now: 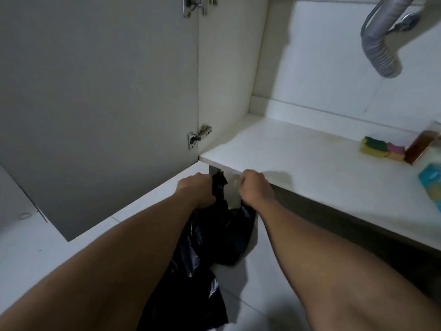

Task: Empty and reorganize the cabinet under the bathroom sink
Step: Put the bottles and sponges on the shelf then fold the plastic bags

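Note:
A black plastic bag (214, 240) lies on the tiled floor just in front of the cabinet's left corner. My left hand (196, 189) is closed around the bag's gathered top. My right hand (255, 187) is a fist beside it, at the front edge of the cabinet floor (298, 158); it seems to grip the bag's other side, though the fingers are hidden. Sponges, yellow-green (373, 147) and pink (396, 151), rest on the cabinet floor at the right.
The cabinet door (100, 111) stands open on the left, on two hinges. A grey corrugated drain hose (381, 46) hangs at the upper right. A brown bottle (422, 145) lies by the sponges, with a blue packet (430, 177) at the right edge.

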Available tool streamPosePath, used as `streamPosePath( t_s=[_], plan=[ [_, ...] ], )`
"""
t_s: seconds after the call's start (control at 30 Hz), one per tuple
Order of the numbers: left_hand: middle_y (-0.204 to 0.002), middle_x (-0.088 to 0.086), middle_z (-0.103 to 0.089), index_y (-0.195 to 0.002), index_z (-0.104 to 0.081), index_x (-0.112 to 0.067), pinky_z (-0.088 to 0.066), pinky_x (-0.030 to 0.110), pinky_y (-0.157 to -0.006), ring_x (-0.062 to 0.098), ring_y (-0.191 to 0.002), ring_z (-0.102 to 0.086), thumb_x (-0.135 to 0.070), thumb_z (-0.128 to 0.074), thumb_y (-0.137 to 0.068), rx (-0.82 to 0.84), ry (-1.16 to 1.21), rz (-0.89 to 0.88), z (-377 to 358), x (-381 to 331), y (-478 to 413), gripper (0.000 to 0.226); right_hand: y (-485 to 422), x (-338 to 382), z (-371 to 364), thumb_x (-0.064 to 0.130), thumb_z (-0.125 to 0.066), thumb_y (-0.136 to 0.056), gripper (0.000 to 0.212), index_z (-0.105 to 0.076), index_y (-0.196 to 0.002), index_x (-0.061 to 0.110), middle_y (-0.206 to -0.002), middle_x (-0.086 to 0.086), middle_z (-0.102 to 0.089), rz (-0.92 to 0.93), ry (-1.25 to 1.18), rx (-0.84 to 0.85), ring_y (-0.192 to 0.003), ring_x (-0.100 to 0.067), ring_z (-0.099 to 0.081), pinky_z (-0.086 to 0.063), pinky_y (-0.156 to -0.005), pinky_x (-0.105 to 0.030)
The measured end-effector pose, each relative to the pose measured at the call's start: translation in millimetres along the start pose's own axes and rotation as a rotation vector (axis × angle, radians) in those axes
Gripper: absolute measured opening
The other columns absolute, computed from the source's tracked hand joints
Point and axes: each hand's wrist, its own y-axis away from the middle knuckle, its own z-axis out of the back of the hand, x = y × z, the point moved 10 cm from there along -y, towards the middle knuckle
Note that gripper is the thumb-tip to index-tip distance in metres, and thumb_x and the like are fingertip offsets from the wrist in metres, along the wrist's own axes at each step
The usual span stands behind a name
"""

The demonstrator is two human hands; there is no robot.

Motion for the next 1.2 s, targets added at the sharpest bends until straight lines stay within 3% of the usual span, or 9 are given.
streamPosePath(
  t_s=[0.13,0.2,0.27,0.4,0.53,0.7,0.87,1.03,1.2],
  plan=[
    [-0.096,0.001,-0.058,-0.114,-0.057,-0.019,-0.044,0.033,-0.069,0.025,-0.094,-0.063,-0.051,-0.064,-0.080,0.019,0.031,0.029,-32.3,30.6,0.5,0.047,39.7,-20.2,-75.1,0.018,-0.052,-0.089,0.018,-0.055,-0.070,0.016,-0.076,-0.008,-0.059,-0.086,-0.009,0.179,-0.076,-0.032,-0.059,-0.034,-0.053,-0.027],
    [-0.105,0.003,-0.062,-0.115,-0.056,-0.016,-0.047,0.034,-0.071,0.026,-0.099,-0.063,-0.045,-0.065,-0.082,0.030,0.041,0.036,-42.4,40.3,-5.4,0.045,56.4,-38.0,-99.1,0.027,-0.055,-0.092,0.014,-0.064,-0.093,0.016,-0.096,-0.013,-0.065,-0.184,-0.055,0.207,-0.087,-0.032,-0.062,-0.040,-0.062,-0.029],
    [-0.113,0.007,-0.063,-0.119,-0.055,-0.012,-0.051,0.038,-0.078,0.028,-0.104,-0.064,-0.033,-0.064,-0.086,0.065,0.033,0.029,-51.8,45.4,-13.0,0.040,71.2,-61.7,-119.6,0.039,-0.057,-0.092,0.038,-0.059,-0.119,0.011,-0.112,-0.013,-0.064,-0.344,-0.106,0.244,-0.097,-0.029,-0.062,-0.042,-0.068,-0.028],
    [-0.116,0.010,-0.063,-0.115,-0.058,-0.010,-0.049,0.038,-0.075,0.029,-0.102,-0.064,-0.029,-0.062,-0.090,0.156,0.013,-0.026,-60.1,42.2,-29.9,0.032,99.7,-88.8,-151.3,0.039,-0.070,-0.085,0.059,-0.055,-0.129,0.003,-0.126,-0.014,-0.062,-0.689,-0.452,0.263,-0.112,-0.031,-0.060,-0.051,-0.090,-0.036],
    [-0.119,0.007,-0.063,-0.115,-0.061,-0.014,-0.044,0.036,-0.073,0.026,-0.099,-0.062,-0.038,-0.064,-0.089,0.257,-0.040,-0.089,-63.6,36.2,-43.7,0.035,113.0,-88.1,-159.8,0.019,-0.075,-0.084,0.031,-0.069,-0.110,0.005,-0.105,-0.009,-0.068,-0.887,-0.756,0.106,-0.086,-0.023,-0.063,-0.053,-0.079,-0.036],
    [-0.118,0.004,-0.064,-0.114,-0.064,-0.012,-0.052,0.035,-0.089,0.023,-0.104,-0.064,-0.030,-0.070,-0.084,0.311,-0.131,-0.138,-52.4,18.9,-55.3,0.036,116.9,-84.8,-125.0,0.007,-0.076,-0.080,0.024,-0.063,-0.100,0.009,-0.100,-0.016,-0.067,-0.924,-0.956,-0.204,-0.088,-0.028,-0.066,-0.058,-0.082,-0.048],
    [-0.105,0.003,-0.067,-0.097,-0.058,-0.016,-0.054,0.037,-0.092,0.024,-0.097,-0.068,-0.027,-0.064,-0.088,0.238,-0.146,-0.194,-17.5,-6.3,-55.8,0.016,114.8,-79.8,-70.1,-0.003,-0.069,-0.082,0.038,-0.057,-0.116,0.009,-0.099,-0.013,-0.065,-0.805,-0.960,-0.260,-0.070,-0.014,-0.060,-0.052,-0.057,-0.024],
    [-0.091,0.005,-0.054,-0.097,-0.053,-0.013,-0.044,0.034,-0.073,0.029,-0.095,-0.061,-0.015,-0.060,-0.084,-0.040,-0.078,-0.180,30.3,-14.8,-50.1,0.015,97.4,-79.1,-0.2,-0.007,-0.060,-0.086,0.031,-0.061,-0.112,0.009,-0.092,-0.005,-0.065,-0.511,-0.818,-0.370,-0.083,-0.015,-0.063,-0.058,-0.078,-0.033],
    [-0.104,0.013,-0.060,-0.109,-0.058,-0.005,-0.050,0.039,-0.081,0.033,-0.100,-0.063,-0.012,-0.058,-0.085,-0.269,0.120,-0.097,68.0,-8.9,-22.3,0.024,91.0,-53.6,74.7,-0.007,-0.057,-0.085,0.023,-0.069,-0.094,0.011,-0.075,0.013,-0.060,-0.193,-0.607,-0.542,-0.064,0.009,-0.056,-0.047,-0.073,-0.013]
  ],
)
